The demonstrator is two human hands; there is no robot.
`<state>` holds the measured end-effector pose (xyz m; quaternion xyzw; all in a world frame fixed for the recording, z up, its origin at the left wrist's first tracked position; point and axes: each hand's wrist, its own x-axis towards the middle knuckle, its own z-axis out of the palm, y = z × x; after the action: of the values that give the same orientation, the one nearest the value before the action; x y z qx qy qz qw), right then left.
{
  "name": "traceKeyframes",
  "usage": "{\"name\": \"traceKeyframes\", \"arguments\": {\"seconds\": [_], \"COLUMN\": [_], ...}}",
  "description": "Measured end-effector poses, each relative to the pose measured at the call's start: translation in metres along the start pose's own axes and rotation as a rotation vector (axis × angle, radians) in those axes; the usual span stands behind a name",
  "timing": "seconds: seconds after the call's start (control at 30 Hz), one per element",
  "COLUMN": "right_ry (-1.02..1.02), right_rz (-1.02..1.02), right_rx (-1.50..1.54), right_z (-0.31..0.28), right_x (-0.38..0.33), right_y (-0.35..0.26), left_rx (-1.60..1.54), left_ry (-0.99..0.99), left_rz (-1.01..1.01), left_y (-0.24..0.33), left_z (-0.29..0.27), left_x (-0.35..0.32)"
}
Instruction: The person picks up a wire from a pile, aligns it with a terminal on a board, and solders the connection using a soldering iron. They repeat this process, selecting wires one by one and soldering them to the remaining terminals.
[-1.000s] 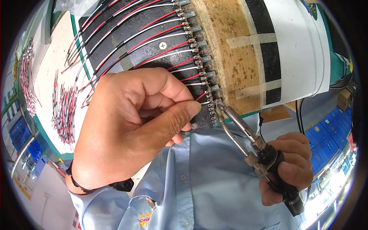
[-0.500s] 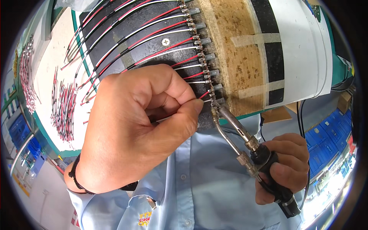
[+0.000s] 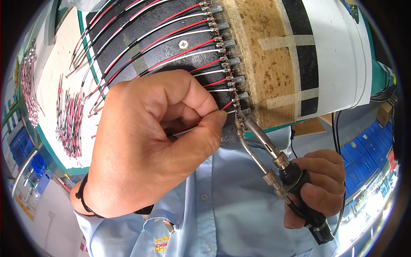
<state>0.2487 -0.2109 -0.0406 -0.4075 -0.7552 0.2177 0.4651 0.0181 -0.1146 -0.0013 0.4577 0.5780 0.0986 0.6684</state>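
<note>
My left hand (image 3: pixel 158 137) is closed in a pinch, thumb against forefinger, on a thin wire. A short red wire end (image 3: pixel 227 105) shows just past the fingertips, reaching the nearest small metal terminals (image 3: pixel 236 107). The palm side hides much of the wires' length. My right hand (image 3: pixel 319 184) wraps round the black handle of a soldering iron (image 3: pixel 265 141) with a thin bent solder-feed tube (image 3: pixel 249 147) beside its barrel. The iron's tip and the tube's end meet at the near end of the terminal row, close to my left fingertips.
Red, white and black wires (image 3: pixel 171 25) run from the terminal row across a black plate (image 3: pixel 183 55). Grey cylindrical parts (image 3: pixel 234 61) line the row, beside a stained wooden board (image 3: pixel 265 64). Loose wire bundles (image 3: pixel 70 124) lie at left. Blue bins (image 3: pixel 359 150) stand at far right.
Both hands stay almost in place. More red wire shows beside the left fingertips. The plate and its wires sit slightly higher and further left in view.
</note>
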Motion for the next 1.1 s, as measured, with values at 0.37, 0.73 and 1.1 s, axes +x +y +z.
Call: {"name": "traceKeyframes", "arguments": {"seconds": [0.37, 0.73, 1.1], "right_ry": [0.077, 0.101, 0.07], "right_rz": [0.027, 0.049, 0.037], "right_rx": [-0.049, -0.034, -0.035], "right_z": [0.0033, 0.0012, 0.0042], "right_x": [-0.0007, -0.0002, 0.0022], "right_y": [-0.0017, -0.0022, -0.0002], "left_rx": [-0.018, -0.038, -0.035], "left_ry": [0.007, 0.016, 0.005], "left_rz": [-0.019, -0.037, -0.045], "left_y": [0.0019, 0.0033, 0.0032], "left_z": [0.001, 0.0023, 0.0013], "left_x": [0.0002, -0.0003, -0.0002]}}
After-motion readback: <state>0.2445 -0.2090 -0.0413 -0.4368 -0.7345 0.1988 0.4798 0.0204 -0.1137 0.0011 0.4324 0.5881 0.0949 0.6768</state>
